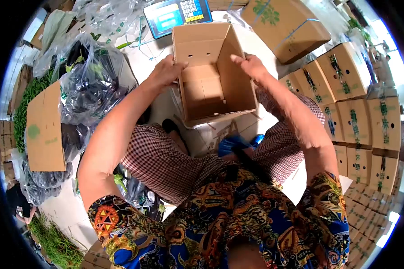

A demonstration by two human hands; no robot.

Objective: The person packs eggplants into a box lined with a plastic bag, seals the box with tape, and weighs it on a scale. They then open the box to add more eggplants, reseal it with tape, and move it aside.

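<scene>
An open-topped cardboard box (197, 47) stands between my hands, its bare brown bottom and small round holes showing. My left hand (169, 71) grips its left wall, thumb over the top edge and fingers outside. On the right wall my right hand (250, 67) is closed in the same way, its fingers partly hidden behind the cardboard. The box seems to rest on a pale platform, whose edge shows below it. Just beyond is a blue weighing scale display (173, 19) with a keypad.
At left, clear plastic bags of dark eggplants (92, 80) lie beside a cardboard sheet (45, 130) and green chili peppers (29, 101). A closed, strapped carton (287, 27) sits beyond my right hand. Stacked printed cartons (354, 116) line the right side.
</scene>
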